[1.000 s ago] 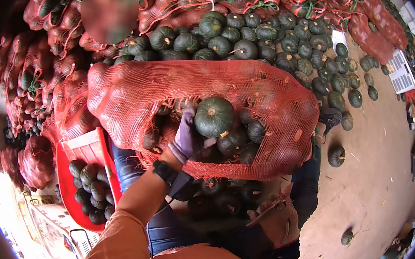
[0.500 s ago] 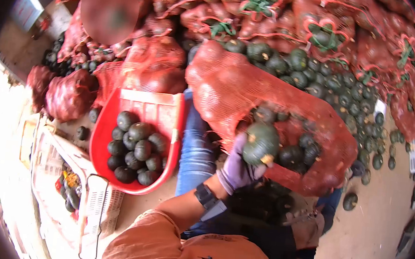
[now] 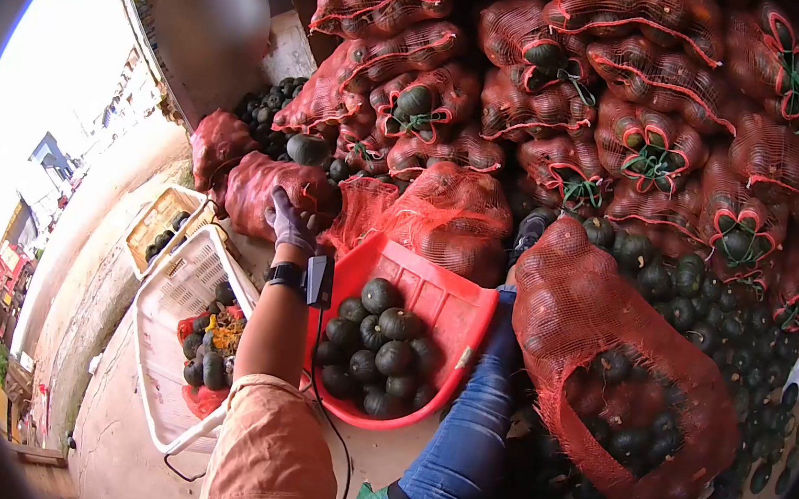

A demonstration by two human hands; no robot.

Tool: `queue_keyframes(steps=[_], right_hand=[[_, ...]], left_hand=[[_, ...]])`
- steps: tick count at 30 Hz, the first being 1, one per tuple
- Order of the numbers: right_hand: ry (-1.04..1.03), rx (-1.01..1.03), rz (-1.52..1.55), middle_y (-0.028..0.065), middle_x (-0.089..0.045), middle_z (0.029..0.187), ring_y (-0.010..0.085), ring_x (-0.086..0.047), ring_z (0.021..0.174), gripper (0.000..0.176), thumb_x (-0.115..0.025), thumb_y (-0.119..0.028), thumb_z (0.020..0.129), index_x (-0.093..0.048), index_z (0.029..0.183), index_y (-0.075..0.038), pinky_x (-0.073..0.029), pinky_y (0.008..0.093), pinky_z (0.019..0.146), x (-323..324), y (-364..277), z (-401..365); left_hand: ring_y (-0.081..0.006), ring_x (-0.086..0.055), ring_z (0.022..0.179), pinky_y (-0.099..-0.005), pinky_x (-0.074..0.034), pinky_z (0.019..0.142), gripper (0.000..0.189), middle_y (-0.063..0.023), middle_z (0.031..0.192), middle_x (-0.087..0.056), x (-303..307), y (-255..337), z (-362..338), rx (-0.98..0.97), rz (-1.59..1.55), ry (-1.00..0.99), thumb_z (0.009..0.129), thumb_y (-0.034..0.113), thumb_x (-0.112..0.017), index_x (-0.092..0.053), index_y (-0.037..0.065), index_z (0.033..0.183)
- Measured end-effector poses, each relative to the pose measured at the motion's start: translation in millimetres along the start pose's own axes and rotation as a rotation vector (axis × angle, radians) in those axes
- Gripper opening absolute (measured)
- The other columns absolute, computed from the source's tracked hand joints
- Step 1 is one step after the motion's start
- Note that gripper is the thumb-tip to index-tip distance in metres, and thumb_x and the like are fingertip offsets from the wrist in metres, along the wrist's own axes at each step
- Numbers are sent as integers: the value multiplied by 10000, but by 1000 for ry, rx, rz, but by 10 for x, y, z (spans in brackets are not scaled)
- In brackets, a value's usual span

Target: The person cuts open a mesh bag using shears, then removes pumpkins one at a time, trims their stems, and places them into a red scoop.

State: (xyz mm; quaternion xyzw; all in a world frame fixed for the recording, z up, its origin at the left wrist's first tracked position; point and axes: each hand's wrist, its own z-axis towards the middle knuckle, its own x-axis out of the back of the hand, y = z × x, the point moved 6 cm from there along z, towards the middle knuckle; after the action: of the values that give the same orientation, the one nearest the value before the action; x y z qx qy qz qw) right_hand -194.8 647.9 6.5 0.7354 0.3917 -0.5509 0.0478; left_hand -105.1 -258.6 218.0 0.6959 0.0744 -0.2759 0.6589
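My left hand (image 3: 292, 221), in a grey-purple glove, reaches out to the far left with its fingers apart and nothing in them. Past its fingertips shows a round dark green squash (image 3: 308, 149), against the sacks and the dark heap behind. The hand overlaps a filled red mesh sack (image 3: 265, 200) in this view. Below and right of it, a red plastic scoop basket (image 3: 460, 352) holds several small dark squashes (image 3: 396, 357). At my right leg lies a big red mesh sack (image 3: 573, 300), its open mouth showing squashes (image 3: 629, 443) inside. My right hand is out of view.
Stacked red mesh sacks (image 3: 651, 81) tied with green string fill the back. Loose squashes (image 3: 702, 303) heap along the right. A white crate (image 3: 153, 361) with squashes and orange scraps stands left, a yellow crate (image 3: 140, 225) behind it. A black cable (image 3: 330, 426) hangs from my wrist.
My left hand has swung from the open sack on the right to the far left and let go of the squash it held. The view has turned left.
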Motion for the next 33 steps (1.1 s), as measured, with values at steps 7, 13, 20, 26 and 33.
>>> queue_keyframes(steps=[7,13,20,26,33], right_hand=[[289,99,-35,37,-643,1059,254,-593,986,312,-521,-419,1001,-600,1148,-155,-429,562,995,-346,52,-222],[241,239,34,132,-607,1140,306,-559,1068,450,-583,-417,965,-551,1258,-77,-381,606,1084,-366,-13,-272],[215,219,100,118,-608,1109,315,-558,1065,484,-667,-393,901,-572,1247,-68,-379,615,1075,-393,-136,-207],[230,147,238,122,-611,1135,321,-568,1083,488,-672,-376,903,-571,1269,-70,-384,618,1071,-227,-132,-208],[100,242,132,132,-611,1174,309,-565,1105,563,-719,-398,890,-545,1312,-68,-395,604,1073,-412,-147,-213]], left_hand=[[-276,-649,1115,-397,-558,927,433,-132,1315,-608,-1521,-1452,-1984,525,493,-726,1055,241,-552,-458,93,1451],[-170,-655,1039,-328,-525,931,458,-84,1146,-689,-2018,-2937,-4157,393,968,-1752,1008,269,-628,-560,6,1377],[-367,-617,1193,-454,-496,1032,663,-210,1299,-641,-2715,-4365,-5084,66,1490,-1690,848,474,-753,-595,91,1366],[-383,-574,1218,-487,-501,1037,935,-219,1375,-525,-2492,-4421,-5427,16,1747,-1642,669,550,-885,-493,245,1462],[-346,-600,1209,-435,-502,1037,957,-175,1325,-561,-2091,-4239,-5404,233,1138,-1634,627,370,-955,-481,156,1431]])
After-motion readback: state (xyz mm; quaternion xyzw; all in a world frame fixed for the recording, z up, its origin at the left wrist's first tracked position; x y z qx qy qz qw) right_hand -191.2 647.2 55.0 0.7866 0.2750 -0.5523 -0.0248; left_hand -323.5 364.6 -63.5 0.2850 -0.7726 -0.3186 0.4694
